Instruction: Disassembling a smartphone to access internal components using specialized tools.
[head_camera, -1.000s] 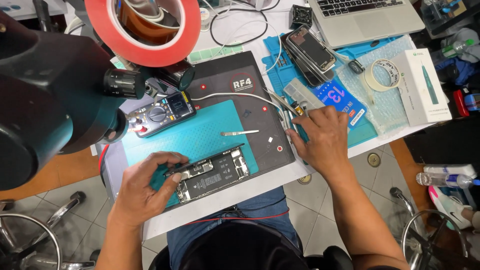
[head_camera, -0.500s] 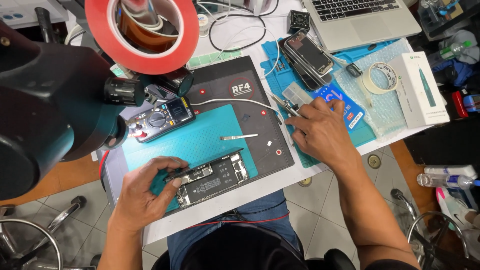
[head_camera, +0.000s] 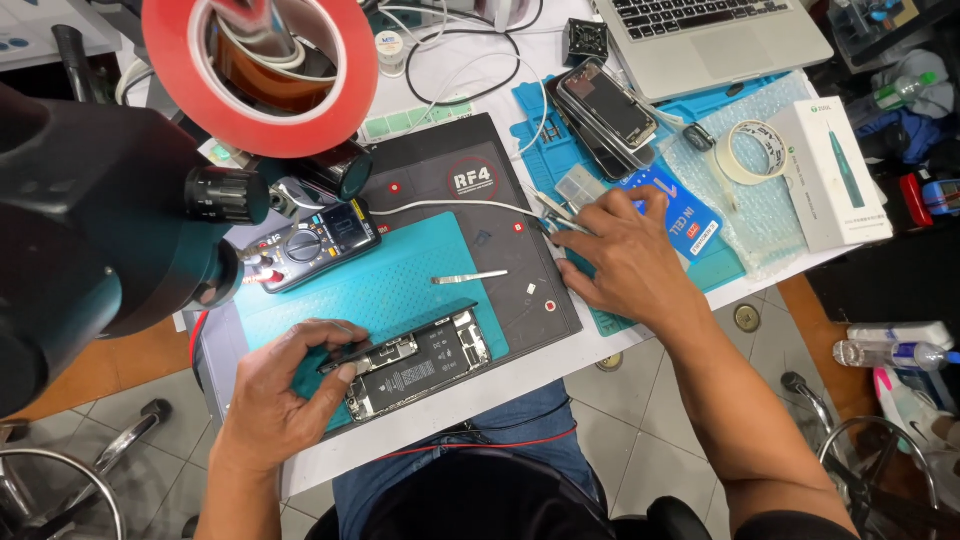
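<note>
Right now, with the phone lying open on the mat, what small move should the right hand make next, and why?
Probably close the right hand on the tweezers under its fingertips and lift them. The left hand already steadies the opened phone on the teal mat, and the right holds no tool yet.

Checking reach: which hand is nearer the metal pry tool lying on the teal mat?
Right. The right hand lies just right of the metal pry tool, over the blue mat's edge. The left hand sits lower left, on the opened phone.
</note>
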